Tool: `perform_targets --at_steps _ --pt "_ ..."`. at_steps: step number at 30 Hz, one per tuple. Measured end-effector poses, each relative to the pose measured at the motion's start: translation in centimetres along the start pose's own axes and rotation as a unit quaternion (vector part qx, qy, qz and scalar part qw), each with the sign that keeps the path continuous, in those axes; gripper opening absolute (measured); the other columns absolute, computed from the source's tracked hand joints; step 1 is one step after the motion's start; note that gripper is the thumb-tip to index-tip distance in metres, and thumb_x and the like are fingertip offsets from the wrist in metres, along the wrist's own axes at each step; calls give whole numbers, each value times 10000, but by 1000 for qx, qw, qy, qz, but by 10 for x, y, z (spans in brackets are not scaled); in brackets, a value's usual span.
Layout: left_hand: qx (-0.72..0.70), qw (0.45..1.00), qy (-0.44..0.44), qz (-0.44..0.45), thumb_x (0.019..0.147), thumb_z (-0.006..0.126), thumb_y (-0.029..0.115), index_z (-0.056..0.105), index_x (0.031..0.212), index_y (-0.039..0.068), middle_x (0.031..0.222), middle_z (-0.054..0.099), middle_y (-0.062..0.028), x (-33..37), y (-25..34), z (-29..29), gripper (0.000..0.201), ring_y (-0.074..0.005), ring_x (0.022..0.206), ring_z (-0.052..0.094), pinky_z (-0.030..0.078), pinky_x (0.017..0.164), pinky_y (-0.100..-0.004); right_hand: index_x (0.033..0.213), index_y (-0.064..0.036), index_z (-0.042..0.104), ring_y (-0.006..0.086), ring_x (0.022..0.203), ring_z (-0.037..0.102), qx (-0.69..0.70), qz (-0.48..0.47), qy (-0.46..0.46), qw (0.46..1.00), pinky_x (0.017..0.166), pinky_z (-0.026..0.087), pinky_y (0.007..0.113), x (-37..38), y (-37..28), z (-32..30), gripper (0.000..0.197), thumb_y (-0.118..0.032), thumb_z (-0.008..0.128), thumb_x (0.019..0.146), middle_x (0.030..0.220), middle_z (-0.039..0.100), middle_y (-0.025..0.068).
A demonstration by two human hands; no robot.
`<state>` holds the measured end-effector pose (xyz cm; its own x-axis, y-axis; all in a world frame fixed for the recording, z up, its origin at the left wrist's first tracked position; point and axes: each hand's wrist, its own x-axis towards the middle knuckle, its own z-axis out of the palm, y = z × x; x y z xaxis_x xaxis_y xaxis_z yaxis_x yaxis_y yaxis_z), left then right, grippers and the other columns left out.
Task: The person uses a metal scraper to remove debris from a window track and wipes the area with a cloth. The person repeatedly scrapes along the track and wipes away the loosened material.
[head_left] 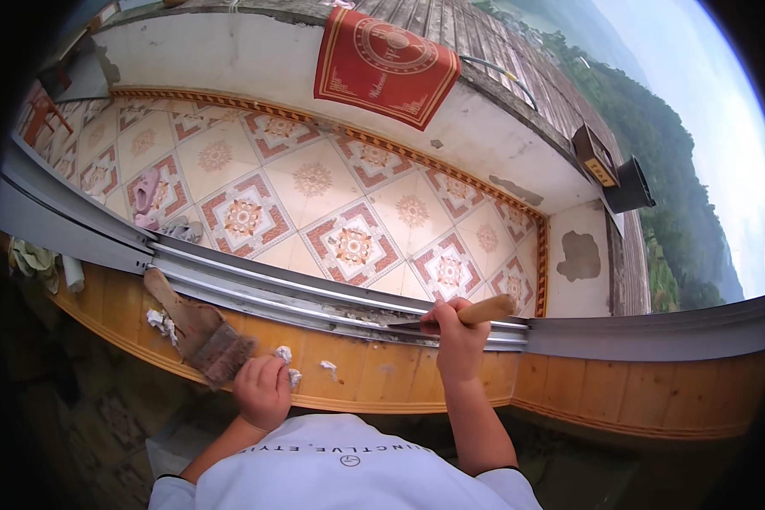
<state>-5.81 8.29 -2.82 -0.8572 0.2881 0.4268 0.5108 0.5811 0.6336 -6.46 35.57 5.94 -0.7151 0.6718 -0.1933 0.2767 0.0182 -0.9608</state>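
Note:
My right hand (459, 336) is closed round a tool with a thick wooden handle (488, 309). Its thin metal blade (406, 325) points left into the grey metal window track (255, 285), where dark and pale dirt lies in the grooves. My left hand (262, 393) rests curled at the near edge of the wooden sill (399, 382); whatever its fingers hold, if anything, is hidden. Just left of it lies a wide paintbrush (208, 340) with a wooden handle and dusty bristles. Crumpled white scraps (284, 353) sit between the brush and my left hand, and another scrap (329, 367) is farther right.
More white scraps (160, 321) lie by the brush handle, and a pale cloth (34, 259) is at the sill's left end. Beyond the track are a patterned tile floor (314, 191), pink slippers (147, 191), a low wall with a red mat (387, 68), and a black bucket (629, 187).

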Motion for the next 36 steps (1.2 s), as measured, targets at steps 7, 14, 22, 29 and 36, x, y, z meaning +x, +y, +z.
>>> perform_targets --at_steps 7,14,22,29,36 --pt "5 1000 2 5 759 652 30 584 928 43 830 575 -124 2 2 -1 183 -326 711 559 457 607 -420 705 12 580 132 620 605 8 15 3 1000 561 522 251 -5 -9 41 174 -63 598 861 671 616 68" --pt "-14 1000 -2 -4 755 656 32 591 919 53 826 581 -115 2 0 -2 178 -319 711 565 460 606 -414 723 31 579 157 677 643 30 -51 57 997 607 566 274 -26 -5 28 176 -46 579 881 696 624 88" --pt "-15 1000 -5 2 756 658 42 594 912 57 831 585 -109 4 1 -2 170 -314 709 567 462 607 -412 746 26 574 127 634 613 27 -6 -21 999 610 541 253 -26 -7 60 160 -59 594 879 712 634 77" --pt "-25 1000 -4 2 758 653 40 591 915 55 839 585 -113 5 1 -4 170 -319 716 566 462 608 -414 786 19 575 133 679 618 -18 -155 51 986 665 548 262 -44 26 48 130 -26 555 905 746 640 83" --pt "-33 999 -5 10 751 651 30 586 917 46 834 580 -118 5 1 -2 179 -326 720 561 459 608 -414 791 -5 547 160 766 585 -31 -201 49 978 741 480 287 -51 20 -9 128 -41 511 909 787 621 96"
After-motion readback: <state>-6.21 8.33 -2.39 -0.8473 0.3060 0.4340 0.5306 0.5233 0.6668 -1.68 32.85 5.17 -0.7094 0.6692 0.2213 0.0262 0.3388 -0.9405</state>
